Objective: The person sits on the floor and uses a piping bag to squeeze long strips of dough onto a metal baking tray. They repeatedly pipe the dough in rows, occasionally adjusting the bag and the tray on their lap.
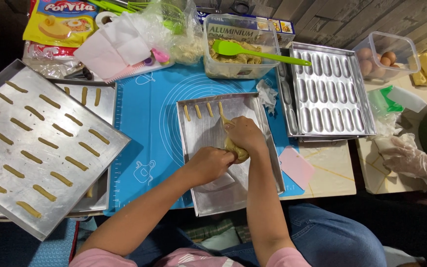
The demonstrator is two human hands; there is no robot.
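The worktop is pale, with yellow lines showing at its bare near-right part. A blue silicone baking mat with white circles covers its middle. On the mat sit a small metal baking tray and a clear plastic tub. To the right lie a moulded metal finger-biscuit pan and a pink scraper card. Large flat trays lie stacked at the left.

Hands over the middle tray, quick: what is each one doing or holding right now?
Left hand: closed on the rear of the dough piping bag.
Right hand: closed around the same bag, nearer its tip, over the baking tray.
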